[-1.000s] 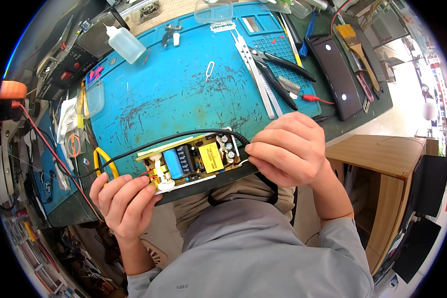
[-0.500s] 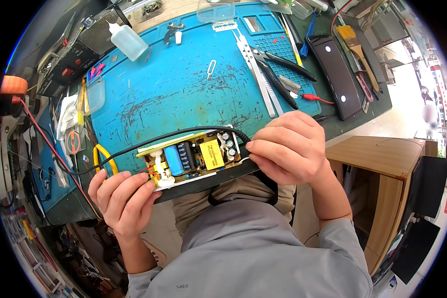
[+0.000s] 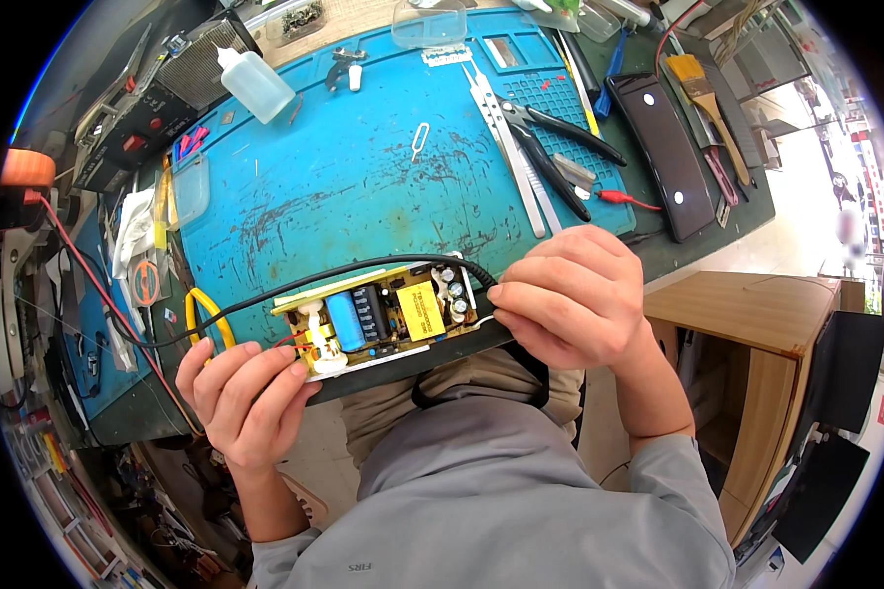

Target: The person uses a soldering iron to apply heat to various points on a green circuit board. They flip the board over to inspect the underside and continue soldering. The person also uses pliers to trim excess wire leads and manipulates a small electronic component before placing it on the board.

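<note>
A long narrow power supply circuit board (image 3: 387,344) spans the space between my hands at the mat's near edge. It carries a blue cylindrical capacitor (image 3: 345,321), a yellow-wrapped transformer (image 3: 421,312) and white glue at its left end. The fingers of my left hand (image 3: 244,398) are closed around that left end, beside thin red wires. At the right end, my right hand (image 3: 570,294) pinches a black cable (image 3: 363,262), which arches along the board's far side and runs off left. The fingertips hide where the cable meets the board.
On the blue mat (image 3: 324,196) lie tweezers (image 3: 506,147), black-handled cutters (image 3: 545,167), a SIM pin (image 3: 419,141) and a squeeze bottle (image 3: 255,85). Rightward are a dark phone (image 3: 663,157), a brush (image 3: 702,98) and a red clip (image 3: 615,197). A yellow cable loop (image 3: 209,314) sits left of the board.
</note>
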{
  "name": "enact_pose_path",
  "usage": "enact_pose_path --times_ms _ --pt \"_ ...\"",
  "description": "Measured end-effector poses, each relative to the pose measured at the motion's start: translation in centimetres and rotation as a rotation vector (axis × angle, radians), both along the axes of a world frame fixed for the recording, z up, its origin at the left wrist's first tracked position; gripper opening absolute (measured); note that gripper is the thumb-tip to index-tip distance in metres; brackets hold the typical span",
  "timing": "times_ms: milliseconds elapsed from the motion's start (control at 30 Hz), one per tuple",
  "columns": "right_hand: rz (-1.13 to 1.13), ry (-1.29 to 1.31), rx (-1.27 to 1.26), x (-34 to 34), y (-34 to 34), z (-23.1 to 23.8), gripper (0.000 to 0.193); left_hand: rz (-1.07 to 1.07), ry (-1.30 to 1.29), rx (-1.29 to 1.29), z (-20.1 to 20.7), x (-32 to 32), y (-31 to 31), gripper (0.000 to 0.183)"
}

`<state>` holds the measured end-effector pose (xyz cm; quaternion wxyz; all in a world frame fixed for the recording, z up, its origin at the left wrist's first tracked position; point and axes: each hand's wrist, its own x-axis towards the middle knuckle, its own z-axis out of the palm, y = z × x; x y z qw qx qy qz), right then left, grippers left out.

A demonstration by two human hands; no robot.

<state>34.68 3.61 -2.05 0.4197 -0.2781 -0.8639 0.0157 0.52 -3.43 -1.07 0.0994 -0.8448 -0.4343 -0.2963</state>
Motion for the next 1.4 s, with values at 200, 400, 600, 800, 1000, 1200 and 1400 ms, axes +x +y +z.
enact_pose_path --times_ms 200,400,600,800,1000,1200,1400 --pt "0.0 0.001 -0.006 0.0 0.0 0.1 0.025 -0.004 0.002 -0.016 0.1 0.0 0.0 0.023" --pt "0.005 -0.002 0.005 -0.2 0.1 0.2 0.024 -0.01 0.001 -0.009 0.0 -0.1 0.0 0.024" --pt "0.02 -0.03 -0.019 -0.2 0.0 0.7 0.017 -0.019 -0.005 -0.018 0.2 0.0 0.1 0.019" --pt "0.028 -0.036 -0.04 -0.2 0.0 0.9 0.02 -0.025 -0.012 -0.042 0.1 -0.2 -0.3 0.016" --pt "0.031 -0.039 -0.059 -0.3 -0.1 0.9 0.018 -0.025 -0.003 -0.077 0.1 -0.4 -0.6 0.018" --pt "0.025 -0.029 -0.075 -0.4 -0.1 0.9 0.016 -0.032 0.004 -0.085 0.2 -0.4 -0.6 0.019" --pt "0.028 -0.028 -0.08 -0.4 -0.1 1.0 0.016 -0.03 0.006 -0.083 0.3 -0.3 -0.5 0.019"
